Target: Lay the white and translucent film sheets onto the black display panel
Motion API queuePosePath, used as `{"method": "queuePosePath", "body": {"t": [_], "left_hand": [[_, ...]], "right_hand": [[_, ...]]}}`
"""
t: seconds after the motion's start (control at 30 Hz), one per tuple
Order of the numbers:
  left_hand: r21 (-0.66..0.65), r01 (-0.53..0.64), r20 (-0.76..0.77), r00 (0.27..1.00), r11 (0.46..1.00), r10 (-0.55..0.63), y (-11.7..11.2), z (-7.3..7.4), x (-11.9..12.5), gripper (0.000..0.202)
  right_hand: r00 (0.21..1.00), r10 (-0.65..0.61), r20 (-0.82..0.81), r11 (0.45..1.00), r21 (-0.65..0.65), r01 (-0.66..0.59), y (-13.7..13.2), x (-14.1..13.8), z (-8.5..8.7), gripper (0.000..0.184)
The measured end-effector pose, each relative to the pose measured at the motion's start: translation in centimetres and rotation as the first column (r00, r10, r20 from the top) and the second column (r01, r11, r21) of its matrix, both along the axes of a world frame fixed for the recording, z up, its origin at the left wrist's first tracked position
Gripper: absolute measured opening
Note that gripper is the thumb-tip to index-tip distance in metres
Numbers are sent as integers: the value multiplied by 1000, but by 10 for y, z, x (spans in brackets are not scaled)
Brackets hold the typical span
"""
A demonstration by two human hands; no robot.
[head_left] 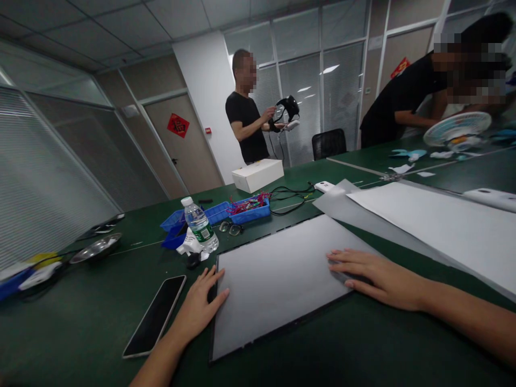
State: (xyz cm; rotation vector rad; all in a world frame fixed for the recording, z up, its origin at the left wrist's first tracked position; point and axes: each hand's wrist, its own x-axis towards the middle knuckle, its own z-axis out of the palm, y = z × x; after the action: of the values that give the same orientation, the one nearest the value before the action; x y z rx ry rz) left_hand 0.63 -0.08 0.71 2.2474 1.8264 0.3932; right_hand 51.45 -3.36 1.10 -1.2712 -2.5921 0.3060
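Resting left hand (199, 306), right hand (374, 274) on panel (278, 274); bottle label (205, 233) illegible.

Dim, perhaps underexposed; warped edges.

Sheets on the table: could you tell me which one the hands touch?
The framed panel, touched by the left hand and right hand; the white sheet beside it lies untouched.

Panel (278, 274): matt grey, smooth face. Phone (155, 316): glossy black glass. Table (80, 322): matt green. Bottle (199, 224): clear plastic.
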Motion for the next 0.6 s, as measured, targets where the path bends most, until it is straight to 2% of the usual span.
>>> {"method": "queuePosePath", "body": {"t": [0.07, 0.1, 0.2, 0.27, 0.47, 0.6], "left_hand": [[-4, 3, -2, 1000, 1000, -3, 0, 2, 0, 72], [-2, 8, -2, 1000, 1000, -8, 0, 2, 0, 70], [1, 20, -11, 1000, 1000, -20, 1, 1, -1, 68], [-2, 25, -24, 999, 1000, -25, 3, -1, -3, 69], [25, 35, -37, 999, 999, -34, 6, -6, -6, 67], [40, -48, -47, 998, 998, 50, 8, -7, -9, 64]], "right_hand": [[998, -60, 1, 995, 85, 60, 3, 3, -3, 51], [991, -133, 0, 981, 143, 132, 6, 6, -5, 53], [910, -414, -14, 874, 275, 402, 14, 16, -13, 62], [851, -526, -10, 812, 291, 505, 17, 21, -16, 67], [841, -541, -5, 808, 273, 522, 15, 23, -14, 64], [861, -509, -12, 827, 271, 493, 11, 19, -10, 61]]}}
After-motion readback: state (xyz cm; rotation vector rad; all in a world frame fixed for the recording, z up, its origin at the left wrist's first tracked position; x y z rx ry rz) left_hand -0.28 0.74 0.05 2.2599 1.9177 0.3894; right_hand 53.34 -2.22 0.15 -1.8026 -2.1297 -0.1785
